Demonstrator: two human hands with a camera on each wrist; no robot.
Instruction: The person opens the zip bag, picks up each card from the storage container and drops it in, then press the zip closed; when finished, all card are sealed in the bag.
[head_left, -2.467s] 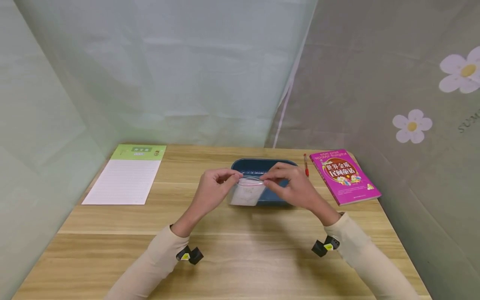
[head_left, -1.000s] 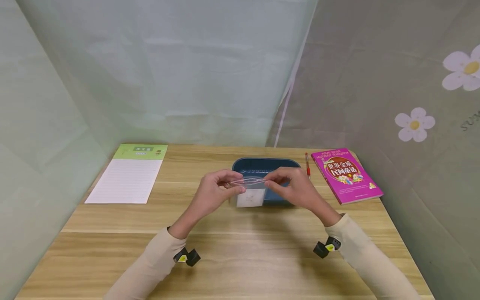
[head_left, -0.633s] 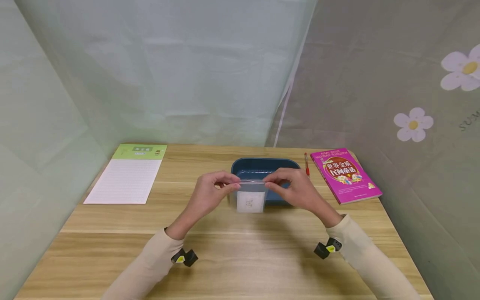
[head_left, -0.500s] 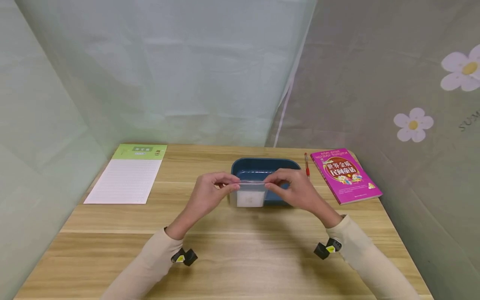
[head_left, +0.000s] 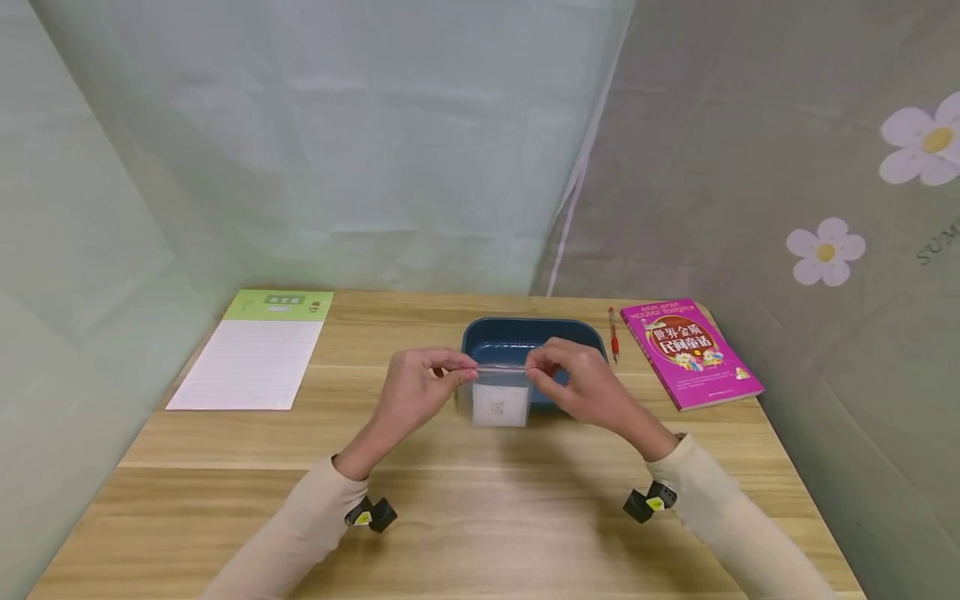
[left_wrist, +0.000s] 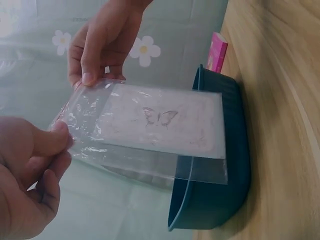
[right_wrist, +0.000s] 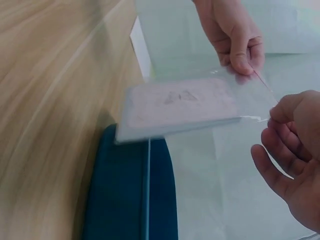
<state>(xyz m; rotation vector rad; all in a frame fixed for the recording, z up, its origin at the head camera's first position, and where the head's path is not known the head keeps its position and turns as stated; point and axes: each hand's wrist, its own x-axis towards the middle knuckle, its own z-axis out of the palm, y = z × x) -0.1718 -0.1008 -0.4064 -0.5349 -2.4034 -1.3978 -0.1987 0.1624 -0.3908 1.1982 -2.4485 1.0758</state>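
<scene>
A clear zip-lock bag (head_left: 504, 377) hangs by its top edge between my hands. Inside it, at the bottom, lies a white rectangular piece (left_wrist: 160, 134) printed with a butterfly; whether it is a card or a small pad I cannot tell. My left hand (head_left: 418, 387) pinches one top corner between thumb and finger. The opposite corner is pinched by my right hand (head_left: 576, 382). Both wrist views show the bag's top stretched between the fingertips. Just behind the bag stands a dark blue plastic basket (head_left: 480, 330), partly hidden by the bag and right hand.
On the wooden table (head_left: 480, 500), a lined writing pad (head_left: 251, 358) with a green header lies at the left. A red pen (head_left: 614, 336) and a pink book (head_left: 692, 354) lie to the right of the basket. Fabric curtains (head_left: 375, 167) surround the table.
The bag's mouth gaped at first and is now drawn flat between the hands. The bag hangs straighter than before. Both hands kept their pinch; the left shifted slightly left.
</scene>
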